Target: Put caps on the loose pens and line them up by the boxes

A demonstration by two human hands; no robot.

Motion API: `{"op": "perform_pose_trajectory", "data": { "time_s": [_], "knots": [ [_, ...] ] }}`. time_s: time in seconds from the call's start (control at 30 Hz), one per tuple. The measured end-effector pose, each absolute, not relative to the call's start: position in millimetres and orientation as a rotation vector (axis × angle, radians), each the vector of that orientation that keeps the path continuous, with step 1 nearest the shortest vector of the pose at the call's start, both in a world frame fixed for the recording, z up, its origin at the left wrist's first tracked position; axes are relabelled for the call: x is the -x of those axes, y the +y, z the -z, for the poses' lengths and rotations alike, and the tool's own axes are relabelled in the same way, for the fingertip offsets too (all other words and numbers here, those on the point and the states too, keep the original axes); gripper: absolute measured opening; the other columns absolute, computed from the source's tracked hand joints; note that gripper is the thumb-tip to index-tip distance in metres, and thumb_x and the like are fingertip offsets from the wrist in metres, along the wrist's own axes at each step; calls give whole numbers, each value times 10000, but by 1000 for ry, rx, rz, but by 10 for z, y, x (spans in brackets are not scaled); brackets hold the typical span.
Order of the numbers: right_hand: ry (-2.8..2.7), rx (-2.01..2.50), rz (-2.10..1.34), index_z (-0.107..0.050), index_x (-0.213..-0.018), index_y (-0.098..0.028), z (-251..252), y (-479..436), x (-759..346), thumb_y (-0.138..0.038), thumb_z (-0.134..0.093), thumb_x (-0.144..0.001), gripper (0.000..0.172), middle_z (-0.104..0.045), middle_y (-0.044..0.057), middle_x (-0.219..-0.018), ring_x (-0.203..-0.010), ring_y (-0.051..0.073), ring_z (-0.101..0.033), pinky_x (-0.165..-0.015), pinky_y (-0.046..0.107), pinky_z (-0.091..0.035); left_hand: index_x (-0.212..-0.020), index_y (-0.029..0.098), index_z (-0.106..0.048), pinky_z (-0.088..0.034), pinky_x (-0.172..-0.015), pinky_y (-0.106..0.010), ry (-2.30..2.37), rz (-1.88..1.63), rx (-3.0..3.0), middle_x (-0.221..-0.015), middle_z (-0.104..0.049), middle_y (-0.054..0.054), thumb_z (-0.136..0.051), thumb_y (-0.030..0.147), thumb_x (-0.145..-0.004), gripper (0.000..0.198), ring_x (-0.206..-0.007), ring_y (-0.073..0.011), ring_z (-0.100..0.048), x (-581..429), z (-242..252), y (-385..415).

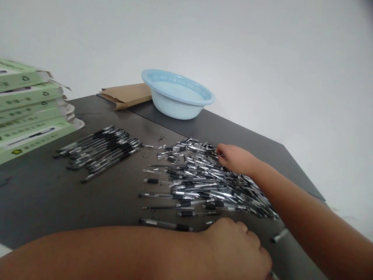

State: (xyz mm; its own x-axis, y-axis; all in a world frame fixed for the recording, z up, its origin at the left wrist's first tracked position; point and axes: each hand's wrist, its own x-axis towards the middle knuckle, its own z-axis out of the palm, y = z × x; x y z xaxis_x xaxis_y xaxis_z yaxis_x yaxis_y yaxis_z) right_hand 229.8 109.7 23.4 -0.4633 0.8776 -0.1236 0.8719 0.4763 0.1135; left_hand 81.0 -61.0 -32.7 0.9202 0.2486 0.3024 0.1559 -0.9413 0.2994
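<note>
A wide heap of pens and pen parts (pixel 210 186), with black grips and clear barrels, lies across the middle of the table. At the heap's far right edge, my right hand (pixel 234 158) has its fingers curled down among the small parts; whatever they pinch is hidden. My left hand (pixel 240 247) is closed low in front, its back towards me. A dark, shiny bit of something shows beside its fingers at the bottom edge, too little to name. Between the left hand and the right forearm lies a short clear pen piece (pixel 279 235).
Pens (pixel 101 149) lie side by side in a group on the left of the dark table (pixel 116 206). Green pen boxes (pixel 32 112) are stacked at far left. A light blue basin (pixel 177 103) stands at the back beside a brown paper bag (pixel 128 94), near the white wall.
</note>
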Motion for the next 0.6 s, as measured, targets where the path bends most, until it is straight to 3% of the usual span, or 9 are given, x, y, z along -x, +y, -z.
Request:
{"op": "perform_pose_trajectory", "data": {
  "time_s": [0.2,0.4,0.6],
  "knots": [
    [2638,-1587,-10,-595,-1225,-172,-265,926,-2245,-190,-465,-1015,248,-746,125,-1083,-984,254,-680,-847,321,-461,-921,171,-725,-496,-506,-352,306,-463,-2813,-921,-768,-74,-590,536,-1017,402,-773,-273,-732,-802,336,-623],
    [2628,-1550,67,-653,-1041,-205,-232,797,-2192,-279,-487,-1037,182,-751,95,-968,-845,238,-672,-747,315,-443,-919,169,-716,-486,-506,-358,305,-585,-2797,-880,-754,-78,-607,524,-1006,381,-749,-275,-719,-831,438,-642],
    [2607,-1500,144,-736,-1090,-226,-199,886,-2233,-296,-535,-1025,223,-782,84,-1064,-965,246,-706,-817,315,-467,-912,173,-721,-512,-532,-369,323,-529,-2792,-902,-763,-75,-583,531,-1021,399,-774,-274,-730,-830,396,-633]
  ]
}}
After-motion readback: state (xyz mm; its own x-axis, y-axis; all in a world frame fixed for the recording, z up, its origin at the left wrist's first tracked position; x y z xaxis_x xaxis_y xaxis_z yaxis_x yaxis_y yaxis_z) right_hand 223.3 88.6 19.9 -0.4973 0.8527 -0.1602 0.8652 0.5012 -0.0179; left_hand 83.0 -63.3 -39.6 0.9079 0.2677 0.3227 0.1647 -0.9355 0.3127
